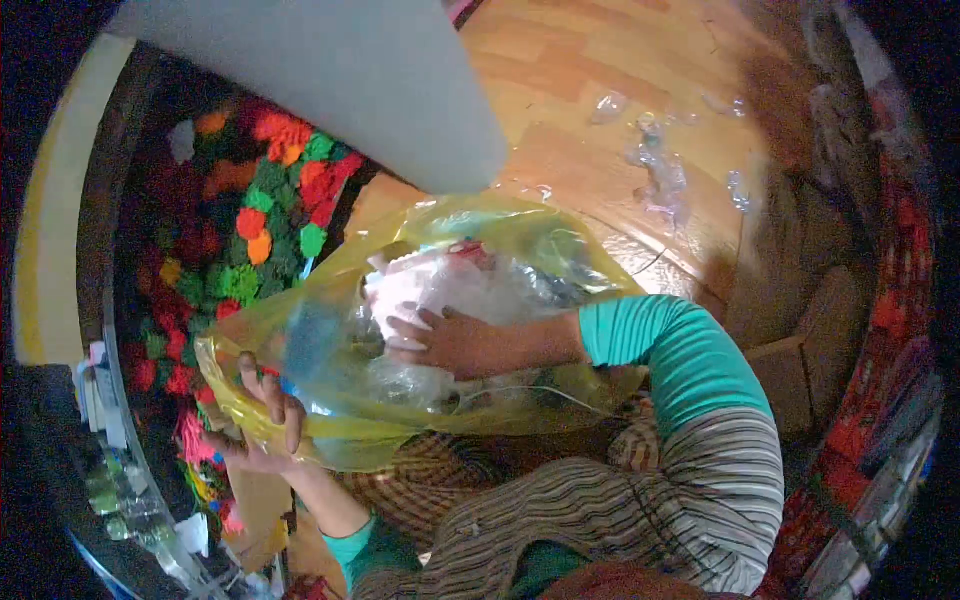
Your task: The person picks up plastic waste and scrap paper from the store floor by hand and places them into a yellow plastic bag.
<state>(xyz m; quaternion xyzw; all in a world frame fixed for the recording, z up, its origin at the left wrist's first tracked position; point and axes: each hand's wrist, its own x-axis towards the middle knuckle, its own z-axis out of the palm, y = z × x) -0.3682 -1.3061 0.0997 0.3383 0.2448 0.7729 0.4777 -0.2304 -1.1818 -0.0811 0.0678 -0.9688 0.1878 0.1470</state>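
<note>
Wooden floor still carries plastic scraps; left hand fingers pinch the yellow bag rim, right hand fingers press crumpled wrappers inside, mostly filled.

Right hand reaches in from the right, forearm level, teal cuff at the wrist, fingers spread and pressing flat. Left hand sits low, wrist bent, fingers curled in a grip, thumb possibly tucked behind.
</note>
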